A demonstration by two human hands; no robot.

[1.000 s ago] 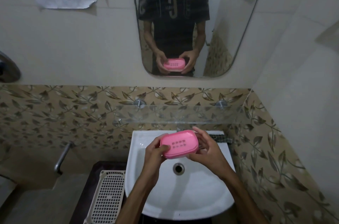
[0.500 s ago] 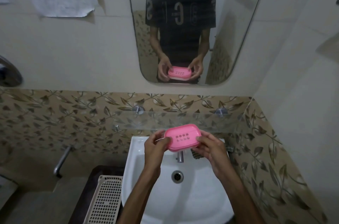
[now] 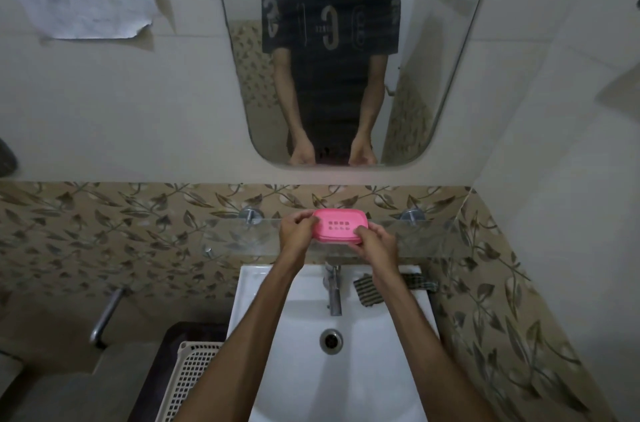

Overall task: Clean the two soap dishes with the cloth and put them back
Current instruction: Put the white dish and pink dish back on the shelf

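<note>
A pink soap dish [image 3: 341, 225] with small drain holes is over the glass shelf [image 3: 242, 236] above the sink. My left hand [image 3: 297, 234] grips its left end and my right hand [image 3: 377, 241] grips its right front corner. I cannot tell whether the dish rests on the glass or hovers just above it. A dark striped cloth [image 3: 370, 289] lies on the sink's back right rim, partly hidden by my right forearm. I see only one soap dish.
The white sink [image 3: 346, 383] with a chrome tap [image 3: 333, 290] is below the shelf. A mirror [image 3: 346, 51] hangs above. A cream perforated basket [image 3: 188, 380] stands at the lower left and a metal pipe [image 3: 105, 314] juts from the wall.
Both hands have carried the pink soap dish up and away from over the sink bowl to the glass shelf. The camera has tilted, so the sink now shows more fully.
</note>
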